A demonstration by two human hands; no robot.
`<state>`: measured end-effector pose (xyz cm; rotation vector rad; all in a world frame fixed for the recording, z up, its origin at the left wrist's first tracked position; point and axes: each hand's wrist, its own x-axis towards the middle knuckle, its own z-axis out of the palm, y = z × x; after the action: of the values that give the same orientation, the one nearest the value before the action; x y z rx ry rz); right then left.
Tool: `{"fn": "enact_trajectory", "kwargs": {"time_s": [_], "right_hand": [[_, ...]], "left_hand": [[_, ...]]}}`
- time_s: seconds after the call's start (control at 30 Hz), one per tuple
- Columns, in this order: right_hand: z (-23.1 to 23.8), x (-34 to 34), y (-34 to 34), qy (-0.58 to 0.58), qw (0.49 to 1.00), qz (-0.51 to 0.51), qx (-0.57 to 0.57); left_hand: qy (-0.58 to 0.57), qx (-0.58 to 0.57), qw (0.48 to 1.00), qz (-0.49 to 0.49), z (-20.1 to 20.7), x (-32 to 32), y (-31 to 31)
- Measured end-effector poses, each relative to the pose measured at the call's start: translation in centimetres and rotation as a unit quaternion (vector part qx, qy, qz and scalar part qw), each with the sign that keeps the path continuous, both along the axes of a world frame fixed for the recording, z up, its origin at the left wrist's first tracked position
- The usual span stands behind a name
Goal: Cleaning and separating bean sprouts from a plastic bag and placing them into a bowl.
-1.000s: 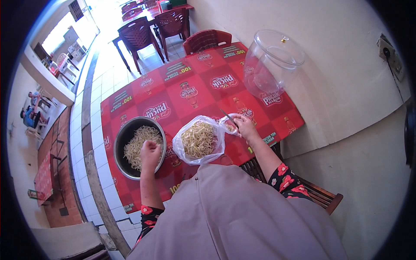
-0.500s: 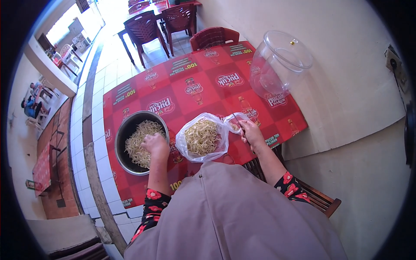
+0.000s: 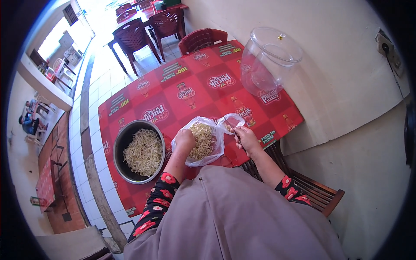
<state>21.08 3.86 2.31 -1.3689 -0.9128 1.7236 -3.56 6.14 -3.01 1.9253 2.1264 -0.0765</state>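
Two hands at a clear plastic bag of noodles on a red table.

The left hand (image 3: 185, 141) is curled closed at the bag's (image 3: 203, 143) left side, seemingly pressed into the noodles; its fingertips are hidden, so whether it grips noodles or plastic cannot be told. The right hand (image 3: 246, 138) pinches the bag's loose upper edge, fingers closed on the film. Just left stands a round metal pot (image 3: 138, 152) of the same noodles. Farther off, a clear lidded container (image 3: 268, 60) stands near the wall. The table's (image 3: 182, 86) near edge is covered by the person's grey garment (image 3: 234, 216). Red chairs (image 3: 169, 21) beyond are cut off.
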Motion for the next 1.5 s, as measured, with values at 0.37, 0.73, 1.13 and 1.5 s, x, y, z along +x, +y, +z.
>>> {"fn": "enact_trajectory", "kwargs": {"time_s": [0.37, 0.73, 1.13, 1.5], "right_hand": [[0.1, -2.9, -0.5, 0.040, 0.996, 0.073, 0.036], [2.5, -5.4, -2.3, 0.039, 0.975, 0.165, 0.144], [3.1, -4.7, -2.8, 0.023, 0.971, 0.129, 0.198], [2.2, -4.1, -2.6, 0.050, 0.970, 0.125, 0.200]], "left_hand": [[-0.509, 0.008, 0.855, 0.096, 2.0, -1.3, -1.7], [-0.845, -0.056, 0.498, 0.184, 5.1, 1.0, -4.6], [-0.853, -0.080, 0.485, 0.173, 5.6, 3.3, -5.0], [-0.754, -0.081, 0.648, 0.069, 7.4, 3.6, -5.2]]}}
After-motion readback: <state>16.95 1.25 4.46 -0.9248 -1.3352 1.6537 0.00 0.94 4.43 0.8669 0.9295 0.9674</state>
